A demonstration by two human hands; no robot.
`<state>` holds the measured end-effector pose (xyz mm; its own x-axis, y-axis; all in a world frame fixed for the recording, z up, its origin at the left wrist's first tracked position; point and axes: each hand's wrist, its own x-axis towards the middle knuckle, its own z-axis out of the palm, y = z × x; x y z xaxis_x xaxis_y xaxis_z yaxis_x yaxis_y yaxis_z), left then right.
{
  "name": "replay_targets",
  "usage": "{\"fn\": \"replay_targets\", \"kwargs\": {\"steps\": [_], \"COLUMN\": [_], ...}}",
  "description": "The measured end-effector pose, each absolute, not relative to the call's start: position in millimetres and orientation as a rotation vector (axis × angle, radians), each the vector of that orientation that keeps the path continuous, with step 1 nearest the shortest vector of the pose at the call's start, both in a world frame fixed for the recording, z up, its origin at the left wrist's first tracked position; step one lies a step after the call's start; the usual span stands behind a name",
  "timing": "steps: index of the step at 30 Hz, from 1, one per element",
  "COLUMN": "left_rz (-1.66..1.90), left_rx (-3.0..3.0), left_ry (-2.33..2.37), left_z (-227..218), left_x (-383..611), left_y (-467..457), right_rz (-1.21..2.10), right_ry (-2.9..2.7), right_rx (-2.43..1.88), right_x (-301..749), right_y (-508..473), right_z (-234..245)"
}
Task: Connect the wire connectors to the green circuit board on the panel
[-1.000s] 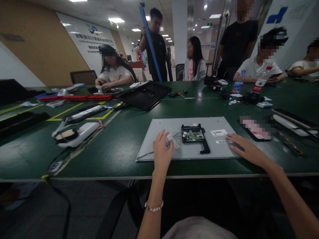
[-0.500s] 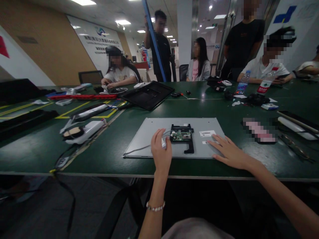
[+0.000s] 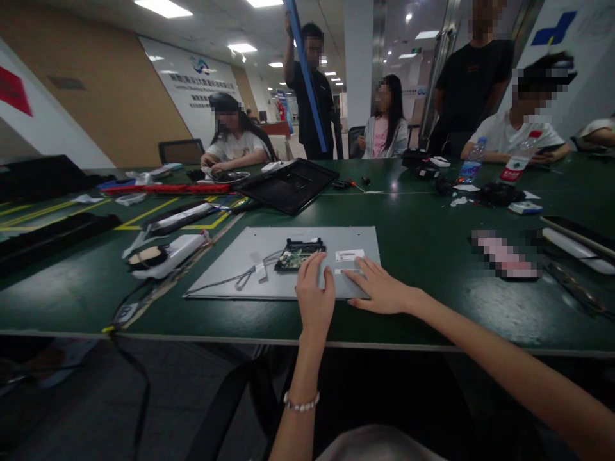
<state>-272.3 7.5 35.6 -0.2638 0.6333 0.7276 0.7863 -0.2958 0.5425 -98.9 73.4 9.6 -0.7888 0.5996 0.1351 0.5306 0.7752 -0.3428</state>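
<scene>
A flat grey metal panel (image 3: 225, 256), like the back of a display, lies on the green table in front of me. Near its middle sits a green circuit board (image 3: 291, 258) in a black bracket (image 3: 305, 243). Grey cables (image 3: 247, 276) with a white tag trail from the board towards the panel's left corner. My left hand (image 3: 316, 285) is over the board's right side, fingers bent and apart, holding nothing visible; part of the bracket is hidden behind it. My right hand (image 3: 379, 286) rests flat on the panel's right edge, fingers spread beside the white labels (image 3: 349, 255).
A black plastic frame (image 3: 291, 186) lies beyond the panel. To the left are a white and black device (image 3: 168, 254) and a strap over the table edge. A phone (image 3: 504, 254) lies at right, bottles (image 3: 519, 157) farther back. Several people are across the table.
The panel with its board has slid to the left. My right hand has moved left along with it, while my left hand stays nearly in place, now over the board's right side.
</scene>
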Motion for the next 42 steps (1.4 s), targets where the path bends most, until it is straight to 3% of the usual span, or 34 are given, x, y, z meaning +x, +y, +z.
{"fn": "replay_targets", "kwargs": {"steps": [11, 20, 23, 34, 42], "left_rz": [-1.509, -0.288, -0.071, -0.051, -0.075], "left_rx": [-1.866, -1.837, -1.934, -1.686, -1.775], "left_ry": [-1.789, -2.222, -2.272, -2.433, -2.419], "left_z": [31, 30, 27, 29, 31], "left_x": [-279, -377, -405, -439, -441], "left_y": [8, 26, 39, 123, 108], "right_rz": [0.336, 0.44, 0.481, 0.503, 0.483], "right_ry": [-2.669, -2.704, -2.72, -2.721, -2.712], "right_rx": [-0.855, -0.958, -0.986, -0.976, -0.975], "right_x": [-151, -149, -149, -148, -149], "right_y": [69, 64, 63, 64, 63], "right_z": [8, 20, 24, 25, 25]}}
